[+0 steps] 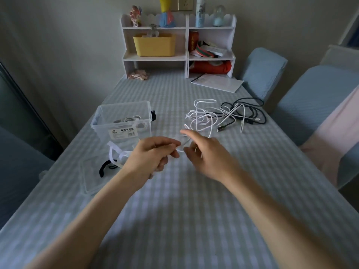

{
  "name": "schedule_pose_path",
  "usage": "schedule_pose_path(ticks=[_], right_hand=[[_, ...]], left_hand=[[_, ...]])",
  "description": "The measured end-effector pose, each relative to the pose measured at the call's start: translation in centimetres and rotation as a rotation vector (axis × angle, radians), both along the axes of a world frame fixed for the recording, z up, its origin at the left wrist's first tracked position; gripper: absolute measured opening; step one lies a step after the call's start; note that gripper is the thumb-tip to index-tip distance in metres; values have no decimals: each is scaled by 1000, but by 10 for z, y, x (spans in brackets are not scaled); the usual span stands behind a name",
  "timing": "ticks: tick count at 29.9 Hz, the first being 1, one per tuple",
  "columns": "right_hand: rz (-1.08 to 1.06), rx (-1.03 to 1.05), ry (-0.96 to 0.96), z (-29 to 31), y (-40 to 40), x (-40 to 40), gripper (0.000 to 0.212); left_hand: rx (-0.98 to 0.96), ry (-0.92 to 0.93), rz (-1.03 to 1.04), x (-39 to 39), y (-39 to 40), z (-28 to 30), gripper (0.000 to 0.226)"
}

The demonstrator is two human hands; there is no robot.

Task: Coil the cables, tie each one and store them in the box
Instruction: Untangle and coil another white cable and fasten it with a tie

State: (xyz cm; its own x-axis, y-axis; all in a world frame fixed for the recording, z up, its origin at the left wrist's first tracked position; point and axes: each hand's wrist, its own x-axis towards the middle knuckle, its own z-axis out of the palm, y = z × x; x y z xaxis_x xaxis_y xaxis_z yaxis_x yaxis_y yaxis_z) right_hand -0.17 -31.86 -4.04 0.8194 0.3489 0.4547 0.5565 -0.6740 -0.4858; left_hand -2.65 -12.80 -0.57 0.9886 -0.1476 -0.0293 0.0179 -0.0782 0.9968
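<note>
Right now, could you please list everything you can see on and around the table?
Storage box: one, clear, table left, coiled cables inside.
Lid: one, clear, near the box.
Ties: several, white and black, on the lid.
White cable: one, loose, table centre.
Black cables: tangled, table right.
Shelf unit: white, far end.
Yellow bin: one, on the shelf.
Papers: white, far right.
Chairs: two, blue, right.
Left hand: pinches the white cable.
Right hand: holds the same cable.
</note>
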Motion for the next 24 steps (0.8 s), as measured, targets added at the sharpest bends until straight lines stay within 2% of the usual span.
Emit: schedule_pose_path(ticks=[2,4,6,9,11,13,14,15,16,19,20,22,24], right_hand=[[-36,-8,-8,-13,-5,4,11],[-121,-13,13,-22,-14,12,24],[-175,-2,-33,-25,-21,18,39],[-168,-6,-170,-20,-15,9,43],[-110,-16,-222,-15,-7,0,42],[5,-35,-226,-13,-4,-7,41],[52,-43,-197,-12,-5,-10,42],[75,-52,-156,-11,-6,-12,44],[82,-59,-115,-11,-8,-15,46],[98,-79,-81,-15,-10,-22,48],[104,-102,-109,-16,-11,-23,47],[87,-150,-168,-19,-16,-19,44],[28,-145,-142,-19,-23,-16,44]], left_hand=[[-82,11,13,-5,8,4,19],[-203,-1,72,-8,18,6,12],[-198,-43,109,-10,24,4,2],[159,-203,52,-12,23,-2,4],[343,-325,-16,-11,15,-10,16],[470,-493,4,-13,7,-14,17],[472,-552,32,-16,4,-13,15],[403,-556,35,-17,2,-13,20],[259,-484,0,-16,1,-13,24],[-423,-96,-240,-23,-6,-4,26],[-590,-12,-263,-26,-9,1,27],[-745,83,-99,-28,-8,11,36],[-679,97,90,-22,3,16,40]])
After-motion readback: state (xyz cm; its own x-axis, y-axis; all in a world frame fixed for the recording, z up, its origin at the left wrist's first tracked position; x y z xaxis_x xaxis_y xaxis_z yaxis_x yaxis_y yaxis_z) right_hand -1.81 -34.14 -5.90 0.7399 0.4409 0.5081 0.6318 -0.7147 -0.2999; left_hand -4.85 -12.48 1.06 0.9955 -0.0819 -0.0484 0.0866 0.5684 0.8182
